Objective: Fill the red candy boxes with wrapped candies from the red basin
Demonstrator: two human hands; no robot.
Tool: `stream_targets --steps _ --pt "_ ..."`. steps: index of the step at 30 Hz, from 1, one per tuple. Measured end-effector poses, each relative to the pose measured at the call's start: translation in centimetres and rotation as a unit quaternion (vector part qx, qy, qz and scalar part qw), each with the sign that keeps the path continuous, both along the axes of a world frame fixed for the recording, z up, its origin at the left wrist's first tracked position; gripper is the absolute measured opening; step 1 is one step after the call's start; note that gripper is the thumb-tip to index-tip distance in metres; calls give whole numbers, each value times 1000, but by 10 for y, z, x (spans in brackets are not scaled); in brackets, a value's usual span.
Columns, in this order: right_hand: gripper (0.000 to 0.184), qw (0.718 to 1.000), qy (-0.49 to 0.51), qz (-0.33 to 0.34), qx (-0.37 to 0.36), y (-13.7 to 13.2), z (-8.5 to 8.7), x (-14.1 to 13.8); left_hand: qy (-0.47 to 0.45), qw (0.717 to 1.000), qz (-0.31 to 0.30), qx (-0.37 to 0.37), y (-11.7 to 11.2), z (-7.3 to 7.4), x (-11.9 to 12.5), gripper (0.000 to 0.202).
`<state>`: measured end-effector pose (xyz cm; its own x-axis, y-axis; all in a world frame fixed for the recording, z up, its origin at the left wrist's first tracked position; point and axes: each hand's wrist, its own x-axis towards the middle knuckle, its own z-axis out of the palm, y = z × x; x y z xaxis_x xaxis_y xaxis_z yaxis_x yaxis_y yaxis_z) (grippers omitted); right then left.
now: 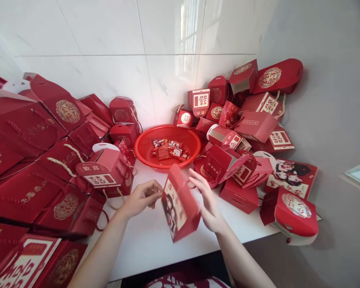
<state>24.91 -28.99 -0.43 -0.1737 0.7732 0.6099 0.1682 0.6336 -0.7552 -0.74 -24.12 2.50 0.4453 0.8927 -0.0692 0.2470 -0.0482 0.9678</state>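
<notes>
step in hand, by the look of it: turning or squaring up one red box (pixel 180 204) between two hands. box is right between the fingers, tilted, lifted off the white table (pixel 141 248) as far as i can judge, blurred, couple print facing the left fingers.

left hand (pixel 141 198): thumb and index drawn together, looks like pinching the box's left edge. other fingers curled under.

right hand (pixel 207 202): fingers loosely spread along the box's right side, no pinch seen; thin loop by the tips, maybe cord, too blurred. how much weight the palm takes, can't tell.

just beyond the fingertips: red basket (pixel 142 140) with small wrapped packets (pixel 165 154) in it. left of the left fingers: pink-topped box (pixel 105 162) with pale cord, heaped boxes (pixel 27 192) further out. right of the right fingers: open-mouthed box (pixel 217 160), more piled boxes (pixel 256 124) past it.

next move seems to call for steadying the box, left pinch firm, right fingers settling on its side before any flap or cord gets worked.
</notes>
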Motion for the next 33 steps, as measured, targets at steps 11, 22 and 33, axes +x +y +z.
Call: stream_targets --steps 11,22,33 --pt "85 988 -146 -48 -13 -27 -38 -46 -131 987 84 42 -53 -10 -22 74" --pt "86 974 -220 7 -46 -4 -16 -36 -59 989 -131 45 -17 53 20 46" --pt "54 978 -93 59 -176 26 -53 -40 73 972 49 218 15 26 1 20"
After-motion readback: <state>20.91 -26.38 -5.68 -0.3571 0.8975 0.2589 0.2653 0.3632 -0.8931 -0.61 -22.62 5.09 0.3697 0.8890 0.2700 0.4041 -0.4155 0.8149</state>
